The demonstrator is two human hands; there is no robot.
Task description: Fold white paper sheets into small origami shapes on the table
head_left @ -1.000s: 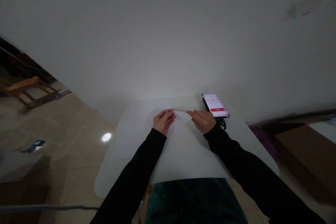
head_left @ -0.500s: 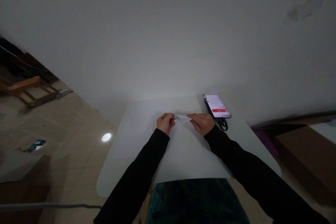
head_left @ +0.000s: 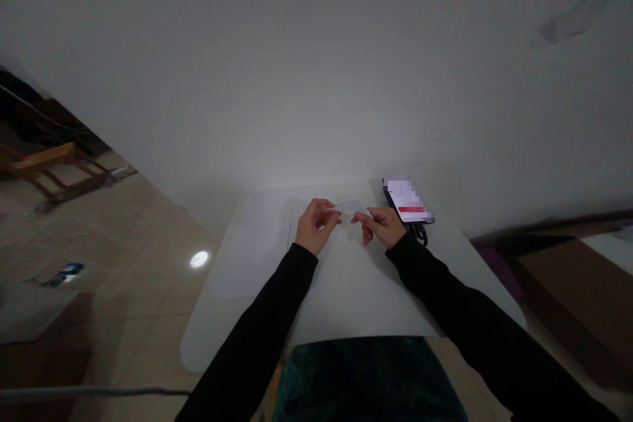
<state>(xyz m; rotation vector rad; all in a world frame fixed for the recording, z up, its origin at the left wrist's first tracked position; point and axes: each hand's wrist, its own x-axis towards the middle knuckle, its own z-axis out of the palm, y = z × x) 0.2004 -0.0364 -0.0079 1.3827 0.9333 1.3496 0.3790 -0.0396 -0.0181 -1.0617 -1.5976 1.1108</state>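
Dim room, big plain greyish wall [head_left: 306, 66] filling the top, and a white table [head_left: 346, 303] pushed up against it. Using the small white paper [head_left: 351, 206] as the middle of the clock: it's up near the table's far edge, a narrow bit stretched between both hands, though the folds are too blurry to make out. Left hand [head_left: 314, 225] is at about 9 o'clock, thumb and fingers pinching that end. Right hand [head_left: 383, 225] sits between 3 and 4, pinching the other end, with its fingers curled in below the paper. Just past it at 3 o'clock there's a phone [head_left: 409, 200] lying face up, screen lit with a red bar and partly pixelated, and a black cable [head_left: 420, 234] bunched up right beside its near end. Towards 8 or 9, a big white sheet [head_left: 242, 250] lies flat on the table. Black sleeves [head_left: 465, 303] run in from roughly 5 and 7, with dark green fabric [head_left: 366, 382] at 6. Further out, a wooden chair [head_left: 54, 158] stands on the tiled floor [head_left: 148, 290] around 9, and a cardboard box [head_left: 578, 310] is off between 3 and 4.
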